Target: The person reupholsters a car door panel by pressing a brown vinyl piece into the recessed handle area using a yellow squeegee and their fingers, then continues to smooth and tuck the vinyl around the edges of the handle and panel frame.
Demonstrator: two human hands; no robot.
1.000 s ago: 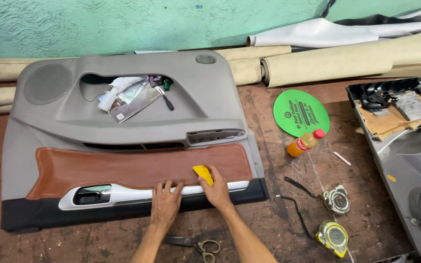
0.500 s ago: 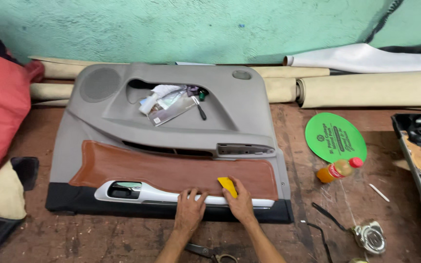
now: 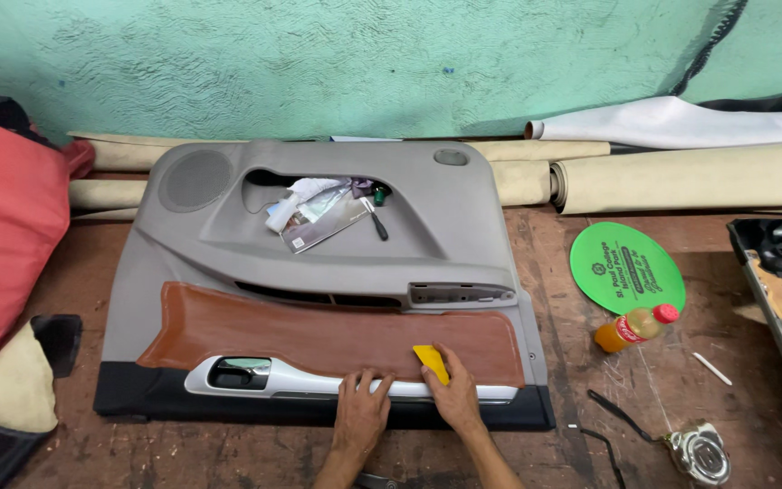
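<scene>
- Compared with the earlier views, the grey door panel point(image 3: 319, 272) is now seen more fully and nearer the middle of the frame (the head camera has swung leftward), while both hands are found at the same place on the panel's lower edge; the pressing work along that seam is judged to be continuing, not finished.
- Left of the panel, a red cushion point(image 3: 2, 226) is now shown, lying close to the panel's left edge, so little open room is left on that side.
- The brown leather insert point(image 3: 319, 340) is laid across the panel's lower half, above the silver trim strip point(image 3: 300, 385).
- The left hand point(image 3: 361, 412) is pressed flat on the silver strip near the panel's bottom edge, fingers spread and holding nothing.
- The right hand point(image 3: 457, 398) is set just beside it, fingers closed on a yellow scraper point(image 3: 432, 362), whose blade is held against the insert's lower border.
- In the panel's upper pocket, papers and a small screwdriver point(image 3: 378, 217) are left, well apart from the hands.
- Above the panel, rolled beige material point(image 3: 681, 177) is stacked against the wall.
- Right of the panel, bare wooden table point(image 3: 563, 317) is left open before a green disc point(image 3: 626, 267), an orange bottle point(image 3: 635, 328) and a tape measure point(image 3: 699, 453) (the widest free room lies here).
</scene>
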